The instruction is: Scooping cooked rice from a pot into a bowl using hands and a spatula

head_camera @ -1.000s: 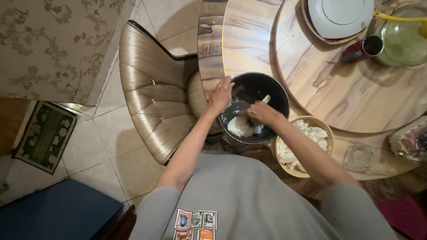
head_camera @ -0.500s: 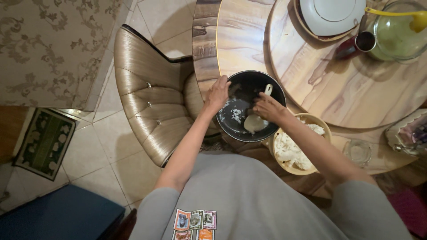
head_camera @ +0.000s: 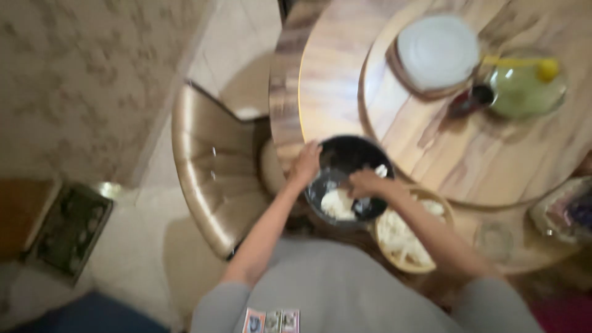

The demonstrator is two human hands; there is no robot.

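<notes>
The picture is blurred by motion. A black pot (head_camera: 354, 154) sits at the near edge of the round wooden table (head_camera: 327, 80). My left hand (head_camera: 306, 164) grips its left rim. My right hand (head_camera: 365, 183) reaches into the pot and holds a white rice paddle (head_camera: 375, 174), with a lump of white rice (head_camera: 338, 203) below it in the pot. Right of the pot stands a tan bowl (head_camera: 404, 237) filled with white rice, under my right forearm.
A padded beige chair (head_camera: 213, 179) stands left of the table. On the raised turntable are a white plate (head_camera: 436, 50), a green glass jug (head_camera: 524, 92) and a dark cup (head_camera: 478, 95). A glass dish (head_camera: 493, 237) and a patterned holder (head_camera: 564, 213) sit at the right.
The camera has swung, so everything sits lower in the frame and blurs. My right hand has pulled the paddle back toward the pot's near side, onto the rice. My left hand stays on the rim.
</notes>
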